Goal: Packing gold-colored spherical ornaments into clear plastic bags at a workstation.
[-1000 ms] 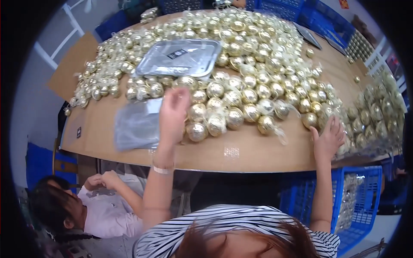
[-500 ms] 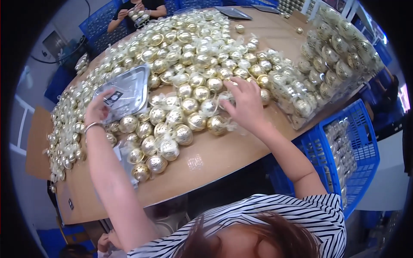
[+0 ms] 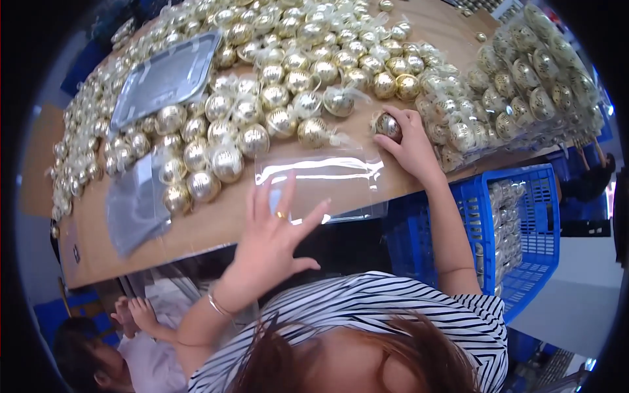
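Note:
My right hand (image 3: 414, 147) curls round a single gold ball (image 3: 388, 128) with dark markings, at the right of the table's near part. My left hand (image 3: 272, 239) is open with its fingers spread, a ring on one finger, over the near edge of a flat clear plastic piece (image 3: 327, 185). Whether this is a bag or a folded box I cannot tell, nor whether my fingertips touch it. Just beyond it lie many gold balls (image 3: 282, 122), several in thin pale netting or ribbon. A shallow clear tray (image 3: 167, 77) rests on the balls to the left.
Clear boxes of gold balls (image 3: 508, 105) are stacked at the right. Below them stands a blue crate (image 3: 534, 262) holding packed balls. A clear plastic sheet (image 3: 137, 203) lies on the brown table top (image 3: 216, 229) at the left. Another person (image 3: 131, 340) is at the lower left.
My left hand has left the tray and come down toward me. My right hand has moved right, now with a ball. The clear plastic piece has appeared at the near edge. The view has shifted.

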Demonstrator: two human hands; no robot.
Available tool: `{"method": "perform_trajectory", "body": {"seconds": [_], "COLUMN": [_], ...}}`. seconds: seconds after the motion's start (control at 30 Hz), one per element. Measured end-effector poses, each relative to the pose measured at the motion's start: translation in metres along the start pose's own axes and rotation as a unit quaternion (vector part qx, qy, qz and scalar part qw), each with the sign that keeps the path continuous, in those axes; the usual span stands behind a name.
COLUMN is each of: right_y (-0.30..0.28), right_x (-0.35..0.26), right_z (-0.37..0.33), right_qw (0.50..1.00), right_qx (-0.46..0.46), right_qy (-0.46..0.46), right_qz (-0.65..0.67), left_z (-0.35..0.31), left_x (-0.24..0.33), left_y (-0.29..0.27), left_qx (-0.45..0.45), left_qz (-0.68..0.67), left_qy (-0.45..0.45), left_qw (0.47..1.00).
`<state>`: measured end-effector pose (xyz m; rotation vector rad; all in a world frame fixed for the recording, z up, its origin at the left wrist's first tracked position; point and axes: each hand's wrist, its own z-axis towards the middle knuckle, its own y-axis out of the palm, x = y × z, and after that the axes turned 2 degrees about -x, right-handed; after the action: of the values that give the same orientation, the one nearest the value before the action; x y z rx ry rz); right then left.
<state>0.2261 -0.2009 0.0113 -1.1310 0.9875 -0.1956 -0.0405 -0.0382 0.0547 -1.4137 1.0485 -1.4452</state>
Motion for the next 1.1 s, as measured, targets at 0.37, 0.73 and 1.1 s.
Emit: {"method": "perform_trajectory", "body": {"seconds": [0.37,0.73,1.1], "right_y": [0.005,-0.031,-0.02], "right_x": [-0.01,-0.021,-0.073], "right_z": [-0.085,-0.044,-0.037], "right_qw": [0.982,0.975,0.946], "right_qx": [0.089,-0.18,-0.317], "right_qy": [-0.167,-0.015,-0.051], "right_qz": [-0.004,0.133,-0.03], "left_z": [0.023,0.012,0.014], "left_x": [-0.05,-0.066,-0.051], "left_y": [0.009,0.004,0.005], "left_qx": [0.079,0.12,0.112], "left_qz": [-0.036,-0.179,-0.034], "left_qy": [-0.001,-0.001,0.037], "left_qw": [0.996,0.976,0.992]}}
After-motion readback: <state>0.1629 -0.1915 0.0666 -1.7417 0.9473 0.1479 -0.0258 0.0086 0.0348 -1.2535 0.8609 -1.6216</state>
